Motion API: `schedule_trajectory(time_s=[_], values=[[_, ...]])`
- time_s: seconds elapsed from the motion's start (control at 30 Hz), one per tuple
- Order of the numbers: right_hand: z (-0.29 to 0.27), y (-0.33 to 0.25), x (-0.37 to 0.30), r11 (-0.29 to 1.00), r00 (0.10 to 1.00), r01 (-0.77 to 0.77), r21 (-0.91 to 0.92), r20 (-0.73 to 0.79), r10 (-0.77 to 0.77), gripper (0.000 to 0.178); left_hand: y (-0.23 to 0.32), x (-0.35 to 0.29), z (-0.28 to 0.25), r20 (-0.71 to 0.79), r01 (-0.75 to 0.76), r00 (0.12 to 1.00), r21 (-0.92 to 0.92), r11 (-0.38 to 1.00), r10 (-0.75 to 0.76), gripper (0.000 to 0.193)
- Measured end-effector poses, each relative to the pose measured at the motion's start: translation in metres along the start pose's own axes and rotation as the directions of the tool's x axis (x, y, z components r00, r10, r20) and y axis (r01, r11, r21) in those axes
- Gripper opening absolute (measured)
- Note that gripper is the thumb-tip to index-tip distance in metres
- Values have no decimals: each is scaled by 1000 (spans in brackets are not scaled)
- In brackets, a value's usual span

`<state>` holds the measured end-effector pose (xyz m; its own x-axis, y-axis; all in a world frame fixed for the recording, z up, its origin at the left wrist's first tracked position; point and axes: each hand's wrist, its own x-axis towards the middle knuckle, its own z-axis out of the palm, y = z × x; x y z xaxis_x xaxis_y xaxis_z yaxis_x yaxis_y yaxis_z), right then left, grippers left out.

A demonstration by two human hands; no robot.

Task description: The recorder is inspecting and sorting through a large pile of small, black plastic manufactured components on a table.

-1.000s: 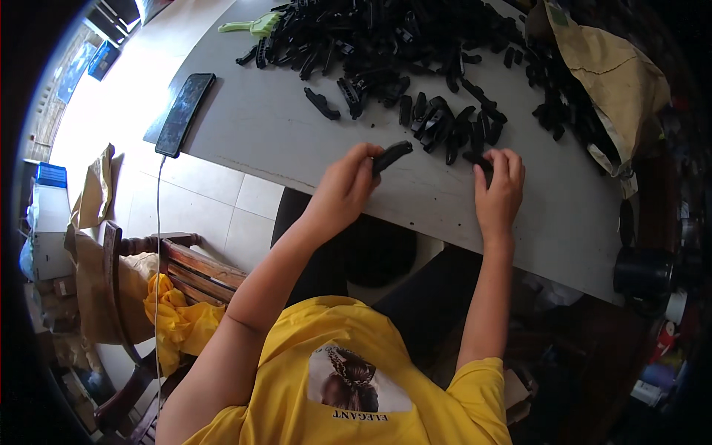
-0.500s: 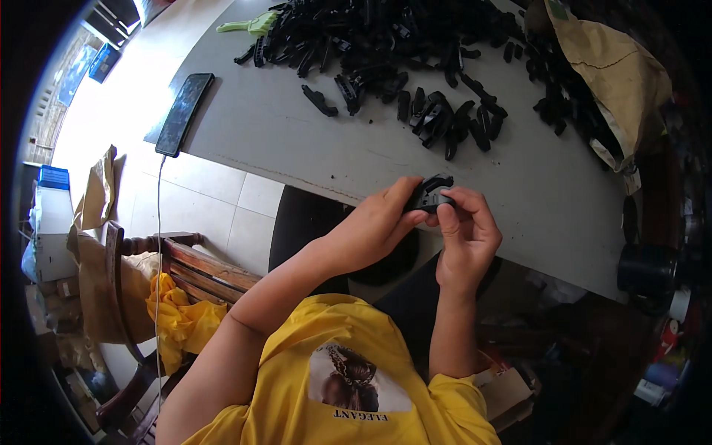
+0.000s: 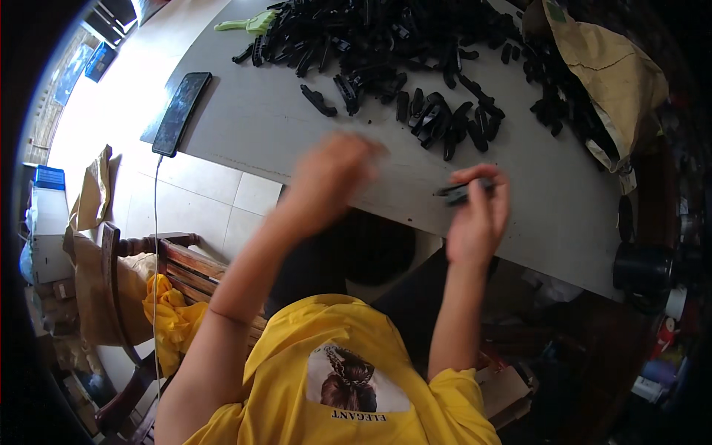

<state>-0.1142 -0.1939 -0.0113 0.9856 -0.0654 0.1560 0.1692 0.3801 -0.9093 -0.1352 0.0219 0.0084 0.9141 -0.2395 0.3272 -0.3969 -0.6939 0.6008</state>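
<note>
Between the thumb and fingers of my right hand (image 3: 478, 219) is a small black plastic part (image 3: 461, 193), held just above the table's near edge. My left hand (image 3: 337, 178) is apart from it, over the table edge to the left, and its fingers are smeared by motion. Beyond both hands lies a big heap of similar black plastic parts (image 3: 371, 44). A smaller cluster of black parts (image 3: 434, 122) sits nearer to me, and one single part (image 3: 318, 100) lies left of it.
A phone (image 3: 180, 115) with a white cable lies at the table's left edge. A pale green scoop (image 3: 248, 24) rests by the heap. At the right stands a brown paper sack (image 3: 612, 67). A wooden chair (image 3: 196, 267) with yellow cloth (image 3: 174, 319) is at my left.
My hands have come apart. The left one has let go of the black part and moved left, while the right one keeps it and has shifted slightly right.
</note>
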Motion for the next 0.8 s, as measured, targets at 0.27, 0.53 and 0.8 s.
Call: schedule_trajectory(time_s=[0.27,0.53,0.8], values=[[-23,9,73,108,967,163,-981,137,-214,16,-75,22,-39,-139,117,989,601,791,-41,25],[-40,-16,28,943,986,-163,-291,-60,153,24,-42,0,-3,-290,125,936,-253,959,-199,24],[13,-27,-26,984,983,-179,6,25,179,23,18,3,15,262,361,931,-758,543,-253,24]])
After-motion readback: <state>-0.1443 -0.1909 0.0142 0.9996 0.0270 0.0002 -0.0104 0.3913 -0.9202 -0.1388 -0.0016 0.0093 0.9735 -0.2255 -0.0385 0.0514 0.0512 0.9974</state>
